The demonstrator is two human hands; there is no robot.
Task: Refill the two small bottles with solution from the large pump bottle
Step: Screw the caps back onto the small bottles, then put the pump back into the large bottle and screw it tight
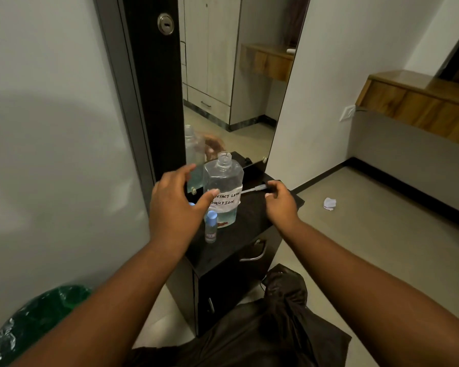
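While my left hand (176,205) hovers spread wide, fingers straight and apart, it reaches toward the big bottle (223,189) at its 2 o'clock; the thumb tip seems to just meet the white label (226,199), though I cannot tell if it truly touches. That bottle stands upright on the black desk (239,234) with its neck bare, no pump on it, and only a shallow layer of bluish liquid in the bottom. The handwritten label reads "contact lens solution", partly hidden by my thumb.

At the bottle's 3 o'clock my right hand (280,200) curls narrow, fingers pinching the dark pump head, whose pale tube (251,190) sticks out toward the bottle, lying nearly level.

One small bottle (211,226) with a blue cap stands upright at the big bottle's 7 o'clock, just beside it. A second blue cap (191,204) peeps out from behind my left hand; the rest of it is hidden.

Behind the desk at 12 o'clock stands a mirror (231,75) showing the bottle's reflection. A green bin bag (32,327) sits at 8 o'clock, and a crumpled tissue (329,203) lies on the floor at 3 o'clock.
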